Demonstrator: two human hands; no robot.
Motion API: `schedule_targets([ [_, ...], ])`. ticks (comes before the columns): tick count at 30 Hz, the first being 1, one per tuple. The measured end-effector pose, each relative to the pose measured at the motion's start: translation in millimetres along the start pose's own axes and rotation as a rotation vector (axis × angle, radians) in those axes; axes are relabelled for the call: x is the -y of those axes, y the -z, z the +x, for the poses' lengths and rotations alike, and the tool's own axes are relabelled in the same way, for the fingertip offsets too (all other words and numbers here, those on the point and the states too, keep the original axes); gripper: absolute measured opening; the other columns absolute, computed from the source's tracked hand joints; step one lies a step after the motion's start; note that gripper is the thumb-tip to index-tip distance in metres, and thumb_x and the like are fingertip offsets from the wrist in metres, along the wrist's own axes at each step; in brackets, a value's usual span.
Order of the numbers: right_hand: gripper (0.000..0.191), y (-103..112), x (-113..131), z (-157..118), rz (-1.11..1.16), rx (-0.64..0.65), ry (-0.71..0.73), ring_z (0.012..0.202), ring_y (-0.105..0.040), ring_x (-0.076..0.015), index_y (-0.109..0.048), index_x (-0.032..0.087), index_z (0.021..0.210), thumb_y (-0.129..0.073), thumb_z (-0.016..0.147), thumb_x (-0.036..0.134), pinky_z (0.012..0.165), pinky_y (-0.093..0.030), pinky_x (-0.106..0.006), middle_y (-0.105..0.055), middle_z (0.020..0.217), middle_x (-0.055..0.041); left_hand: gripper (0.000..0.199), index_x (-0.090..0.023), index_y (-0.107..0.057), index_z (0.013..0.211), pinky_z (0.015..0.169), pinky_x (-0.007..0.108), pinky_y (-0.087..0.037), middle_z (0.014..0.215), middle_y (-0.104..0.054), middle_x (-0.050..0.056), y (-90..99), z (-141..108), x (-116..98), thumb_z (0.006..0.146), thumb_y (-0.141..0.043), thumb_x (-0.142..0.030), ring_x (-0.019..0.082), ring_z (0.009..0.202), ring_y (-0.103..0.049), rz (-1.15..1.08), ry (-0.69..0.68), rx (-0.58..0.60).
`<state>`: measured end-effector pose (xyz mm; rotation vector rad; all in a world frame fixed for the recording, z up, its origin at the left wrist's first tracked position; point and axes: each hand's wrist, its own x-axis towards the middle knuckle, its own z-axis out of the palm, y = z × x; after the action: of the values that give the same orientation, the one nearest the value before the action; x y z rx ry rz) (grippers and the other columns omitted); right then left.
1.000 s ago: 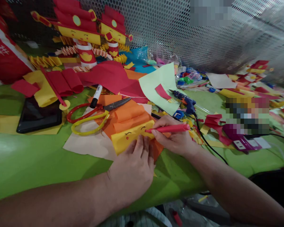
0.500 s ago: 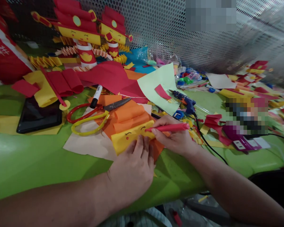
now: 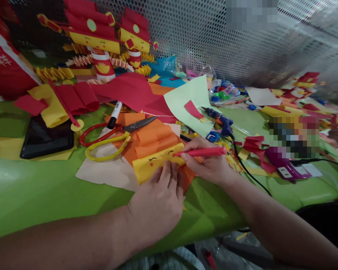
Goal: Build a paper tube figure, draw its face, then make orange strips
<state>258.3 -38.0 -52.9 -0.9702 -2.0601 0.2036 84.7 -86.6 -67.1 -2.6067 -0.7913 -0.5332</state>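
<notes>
On the green bench (image 3: 39, 191), orange paper (image 3: 153, 138) pokes out behind your yellow roll (image 3: 143, 170). Your left hand (image 3: 160, 200) lies over the roll's near edge; I can't tell if it pinches. If it slips, the roll could turn. Your right hand (image 3: 208, 167) holds the red pen (image 3: 205, 152) at the roll's right end; one bump could smudge the eye (image 3: 171, 152).

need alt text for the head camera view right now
Right hand holding a red marker to a yellow paper face that the left hand rests on. Scissors and a blue glue gun lie nearby on a cluttered green table.
</notes>
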Motion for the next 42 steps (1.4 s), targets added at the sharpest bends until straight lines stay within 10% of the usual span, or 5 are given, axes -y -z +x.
schedule_targets([
  [21,0.006,1,0,-1,0.021,0.009,-0.005,0.062,-0.060,-0.0128,-0.055,0.022,0.077,-0.058,0.079,0.017,0.059,-0.047,-0.027,-0.063,0.067,0.0006,0.034,-0.003,-0.067,0.103,0.085,0.038,-0.044,0.105,-0.070,0.018,-1.3,0,-1,0.084,-0.051,-0.026,0.029,0.101,-0.063,0.020,0.008,-0.007],
  [42,0.009,7,4,0,0.214,-0.214,-0.317,0.052,-0.055,-0.0113,-0.057,0.021,0.074,-0.059,0.079,0.028,0.046,-0.043,-0.024,-0.058,0.062,0.0027,0.049,0.001,-0.064,0.107,0.088,0.040,-0.047,0.115,-0.064,0.025,2.2,-5,-3,0.087,-0.051,-0.043,0.032,0.110,-0.059,-0.035,0.028,0.045],
])
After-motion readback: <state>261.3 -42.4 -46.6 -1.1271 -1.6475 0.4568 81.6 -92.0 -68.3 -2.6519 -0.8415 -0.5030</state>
